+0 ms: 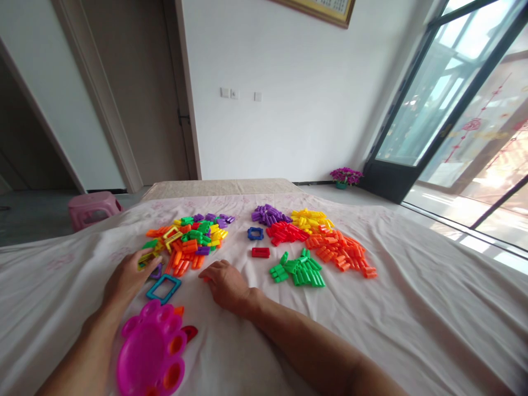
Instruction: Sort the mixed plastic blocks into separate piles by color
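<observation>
My left hand (134,271) is at the left edge of a mixed pile of colored blocks (196,239), its fingers closed around a yellow piece (147,259). Just right of its fingertips lie a purple frame (157,271) and a teal square frame (164,289). My right hand (225,283) rests palm down below the mixed pile, fingers bent together over a small orange piece (207,279) that shows at the fingertips. Farther right are sorted heaps: purple (270,215), red (286,232), yellow (311,220), orange (340,250) and green (303,269).
A pink paw-shaped tray (144,355) lies at the near left, with a red piece (190,333) beside it. A blue frame (255,234) and a red block (260,252) lie between the heaps. A pink stool (94,208) stands beyond the cloth at left.
</observation>
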{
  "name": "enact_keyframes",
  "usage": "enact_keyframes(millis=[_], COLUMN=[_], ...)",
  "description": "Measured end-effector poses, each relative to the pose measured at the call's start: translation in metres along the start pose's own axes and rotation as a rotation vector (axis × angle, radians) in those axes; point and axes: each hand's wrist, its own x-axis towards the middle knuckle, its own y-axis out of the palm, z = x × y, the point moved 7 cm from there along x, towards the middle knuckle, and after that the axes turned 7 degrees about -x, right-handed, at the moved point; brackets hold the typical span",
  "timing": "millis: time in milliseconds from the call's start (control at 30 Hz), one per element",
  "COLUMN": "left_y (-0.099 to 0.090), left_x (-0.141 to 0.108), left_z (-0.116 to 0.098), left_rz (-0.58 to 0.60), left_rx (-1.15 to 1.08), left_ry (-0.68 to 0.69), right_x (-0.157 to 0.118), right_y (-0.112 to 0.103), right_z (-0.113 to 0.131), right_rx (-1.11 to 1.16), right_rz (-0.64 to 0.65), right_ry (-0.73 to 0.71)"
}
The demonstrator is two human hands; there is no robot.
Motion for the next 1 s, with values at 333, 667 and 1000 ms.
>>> enact_keyframes(millis=[333,667,1000], left_y=[-0.003,0.001,0.000], left_x=[-0.003,-0.001,-0.001], left_z=[-0.009,-0.001,-0.002], left_rz=[0.042,0.072,0.066], left_rx=[0.005,0.030,0.009], left_ry=[-0.026,-0.053,-0.058], right_x=[-0.018,-0.085,-0.185], right_y=[-0.044,-0.173,-0.222], right_z=[-0.041,-0.174,-0.261], right_rx=[-0.035,-0.277,-0.553], right_rz=[-0.062,-0.400,-0.446], right_ry=[0.129,0.630,1.145])
